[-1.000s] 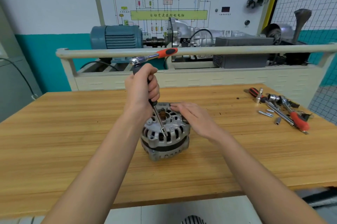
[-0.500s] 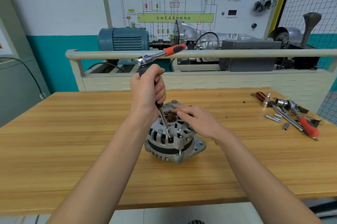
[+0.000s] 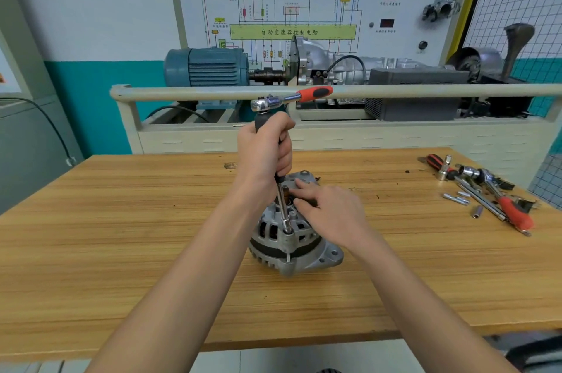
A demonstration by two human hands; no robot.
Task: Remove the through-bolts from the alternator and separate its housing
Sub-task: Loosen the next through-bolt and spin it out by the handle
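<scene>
A grey alternator (image 3: 304, 254) stands on the wooden table (image 3: 121, 236), its vented housing facing up. My left hand (image 3: 264, 150) grips the black handle of a long extension bar (image 3: 284, 214) whose socket sits on a through-bolt at the housing's front edge. A ratchet (image 3: 292, 97) with an orange grip sits on top of that bar and points right. My right hand (image 3: 331, 208) rests with straight fingers on top of the alternator, beside the shaft end.
Loose tools lie at the table's right end: a red-handled ratchet (image 3: 514, 211), sockets and several small bolts (image 3: 456, 198). Behind the table a rail (image 3: 425, 90) fronts a bench with a blue motor (image 3: 209, 67) and gearbox.
The alternator has turned on the table, so a mounting ear now shows at its front right. The socket sits on a bolt nearer me, and my right hand shifted with the housing.
</scene>
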